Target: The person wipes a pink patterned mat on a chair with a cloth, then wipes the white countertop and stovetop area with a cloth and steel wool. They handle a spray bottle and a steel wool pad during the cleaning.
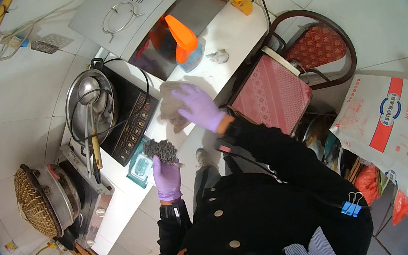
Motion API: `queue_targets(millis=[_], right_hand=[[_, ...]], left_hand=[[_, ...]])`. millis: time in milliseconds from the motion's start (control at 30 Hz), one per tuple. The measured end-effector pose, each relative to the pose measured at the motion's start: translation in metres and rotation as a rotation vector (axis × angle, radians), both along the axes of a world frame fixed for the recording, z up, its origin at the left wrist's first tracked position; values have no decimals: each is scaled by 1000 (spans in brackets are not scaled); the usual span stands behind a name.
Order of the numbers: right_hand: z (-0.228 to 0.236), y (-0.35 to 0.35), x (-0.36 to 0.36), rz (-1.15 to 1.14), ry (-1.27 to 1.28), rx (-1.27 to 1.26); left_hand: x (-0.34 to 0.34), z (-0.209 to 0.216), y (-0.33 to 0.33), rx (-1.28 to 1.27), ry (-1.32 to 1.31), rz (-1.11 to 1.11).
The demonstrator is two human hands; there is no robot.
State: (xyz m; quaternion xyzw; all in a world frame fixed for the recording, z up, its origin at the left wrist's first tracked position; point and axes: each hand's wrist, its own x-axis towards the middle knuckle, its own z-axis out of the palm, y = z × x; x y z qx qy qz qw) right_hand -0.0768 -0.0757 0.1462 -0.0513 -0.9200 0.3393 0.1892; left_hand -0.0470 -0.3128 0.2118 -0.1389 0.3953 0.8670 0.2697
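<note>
Cloth, greyish, crumpled, lies on the white counter just to the right of the hot plate. Right hand, purple glove, rests on it from the side away from the hot plate; fingers loose and spread, palm down, nothing gripped. Flat spread probably there to cover more of the cloth; pressure, cannot tell.

Left hand, same glove, grasps a dark grey steel wool pad near the hot plate's lower right corner. Thumb on the near side; other fingers partly hidden behind the pad. Pad is held up by its lower part, maybe so the rough top stays free.

Wipes packet, teal and white, lies at the hot plate's near end, next to the pad; likely kept within easy reach. Pan sits on the hot plate's left part, ladles lying in it; seems handy for keeping them together. Spray bottle, orange top, stands up and right of the hot plate, in front of the oven; upright probably to avoid leaks. Small crumpled rag farther right. Pot with wicker lid sits down-left of the hot plate.
</note>
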Motion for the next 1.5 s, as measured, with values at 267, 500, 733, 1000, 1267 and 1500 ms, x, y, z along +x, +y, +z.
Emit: queue_targets(millis=[267,500,733,1000,1267,1500], right_hand=[[-6,10,-23,47,-136,-124],[-8,55,10,-160,-368,213],[-27,-40,44,315,-314,40],[29,118,44,-123,-154,-494],[30,153,13,-17,-450,-72],[68,106,44,122,-301,-265]], left_hand=[[21,2,-24,-73,-6,42],[24,-6,-31,-40,-50,52],[15,-1,-16,-77,-30,1],[6,14,-12,-9,28,31],[6,5,2,-31,-85,-19],[5,20,18,113,9,-166]])
